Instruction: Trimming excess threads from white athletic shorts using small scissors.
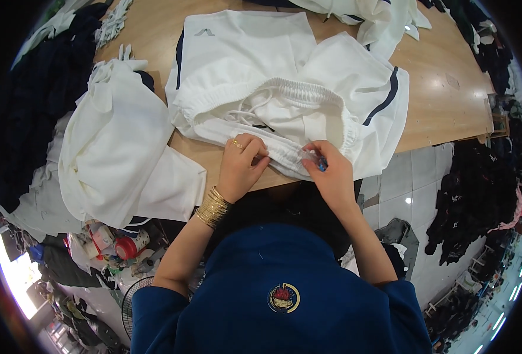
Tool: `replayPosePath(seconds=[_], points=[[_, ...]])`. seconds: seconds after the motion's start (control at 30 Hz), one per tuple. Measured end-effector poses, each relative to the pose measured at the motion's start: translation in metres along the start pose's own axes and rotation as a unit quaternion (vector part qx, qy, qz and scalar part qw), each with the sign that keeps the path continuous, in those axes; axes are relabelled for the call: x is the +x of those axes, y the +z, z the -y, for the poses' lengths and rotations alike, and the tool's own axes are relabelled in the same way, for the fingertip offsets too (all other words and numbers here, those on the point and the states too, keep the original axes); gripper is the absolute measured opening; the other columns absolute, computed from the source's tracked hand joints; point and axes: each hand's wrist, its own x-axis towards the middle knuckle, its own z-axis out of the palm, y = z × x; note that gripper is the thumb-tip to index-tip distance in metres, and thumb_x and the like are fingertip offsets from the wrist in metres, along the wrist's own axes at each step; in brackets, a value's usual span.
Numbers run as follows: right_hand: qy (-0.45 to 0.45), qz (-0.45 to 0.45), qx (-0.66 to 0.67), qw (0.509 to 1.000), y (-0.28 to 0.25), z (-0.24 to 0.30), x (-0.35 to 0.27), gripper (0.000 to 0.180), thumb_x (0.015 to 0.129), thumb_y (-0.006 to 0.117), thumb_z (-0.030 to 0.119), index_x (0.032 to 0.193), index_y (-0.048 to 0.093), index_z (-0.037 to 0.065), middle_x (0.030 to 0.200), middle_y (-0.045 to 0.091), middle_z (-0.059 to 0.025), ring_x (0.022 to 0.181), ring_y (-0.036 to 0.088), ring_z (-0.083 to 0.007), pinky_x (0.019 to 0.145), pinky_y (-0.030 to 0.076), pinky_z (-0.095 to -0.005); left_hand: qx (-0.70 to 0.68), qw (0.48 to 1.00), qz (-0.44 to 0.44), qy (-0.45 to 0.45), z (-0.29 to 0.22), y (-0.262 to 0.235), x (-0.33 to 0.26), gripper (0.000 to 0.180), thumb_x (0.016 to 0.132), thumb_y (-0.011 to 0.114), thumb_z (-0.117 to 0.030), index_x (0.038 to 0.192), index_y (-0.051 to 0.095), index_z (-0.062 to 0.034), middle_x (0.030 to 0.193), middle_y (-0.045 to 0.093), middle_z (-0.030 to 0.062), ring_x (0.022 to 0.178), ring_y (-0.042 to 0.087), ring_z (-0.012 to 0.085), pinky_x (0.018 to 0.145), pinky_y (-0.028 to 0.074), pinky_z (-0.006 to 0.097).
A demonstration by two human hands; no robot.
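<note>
A pair of white shorts (246, 50) with navy side stripes lies on the table, its gathered elastic waistband (284, 158) opened toward me. White drawstring (246, 112) loops and a small dark tag (263, 126) show inside the waist. My left hand (243, 166), with gold bangles at the wrist, is closed on the near edge of the waistband. A short way to its right, my right hand (331, 177) pinches the same edge. Something small and blue (322, 164) sits within the right hand's fingers; its kind is mostly hidden.
A pile of white garments (110, 141) hangs over the table's left side. More white and navy garments (384, 23) lie at the far edge. The wooden table (443, 88) ends at my waist. Dark clothes (473, 194) heap on the floor at right; a fan (128, 301) stands lower left.
</note>
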Motion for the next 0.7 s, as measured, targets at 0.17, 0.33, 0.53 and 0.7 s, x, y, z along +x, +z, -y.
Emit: replayPosePath(seconds=[0.17,0.33,0.53,0.7], points=[[0.092,0.027,0.048,0.994,-0.008,0.004,0.005,0.012,0.082,0.061,0.008,0.094,0.06,0.002,0.077,0.062,-0.0073,0.063,0.052,-0.0117,0.061,0.043,-0.0248,-0.029,0.999,0.011,-0.008,0.002,-0.005,-0.001,0.02,0.065,0.069,0.0,0.076,0.053,-0.0053,0.091,0.054,0.0075,0.081,0.053,0.0251,0.074,0.042,0.033],[0.114,0.007,0.101,0.988,-0.006,-0.003,0.0,0.012,0.083,0.06,0.007,0.094,0.06,0.002,0.074,0.061,-0.0057,0.061,0.049,-0.009,0.059,0.041,-0.0227,-0.163,0.984,0.007,-0.065,-0.01,-0.015,0.0,0.017,0.074,0.064,0.002,0.087,0.056,-0.0038,0.111,0.048,0.0108,0.087,0.056,0.0212,0.075,0.05,0.029],[0.079,0.02,0.039,0.996,-0.008,0.009,-0.009,0.016,0.08,0.06,0.003,0.095,0.06,0.003,0.076,0.062,-0.0075,0.064,0.056,-0.0135,0.06,0.044,-0.0238,-0.125,0.99,0.018,-0.06,-0.01,-0.015,0.001,0.024,0.077,0.058,0.006,0.099,0.06,-0.0028,0.119,0.045,0.0114,0.084,0.058,0.0159,0.07,0.052,0.025],[-0.028,-0.02,-0.009,0.999,-0.026,0.016,-0.008,0.018,0.076,0.062,-0.001,0.093,0.06,0.005,0.079,0.062,-0.0098,0.067,0.062,-0.0199,0.06,0.048,-0.0284,-0.103,0.992,0.002,-0.079,-0.016,-0.015,0.006,0.021,0.079,0.057,0.005,0.097,0.062,-0.0048,0.118,0.046,0.011,0.081,0.058,0.0169,0.066,0.053,0.025]])
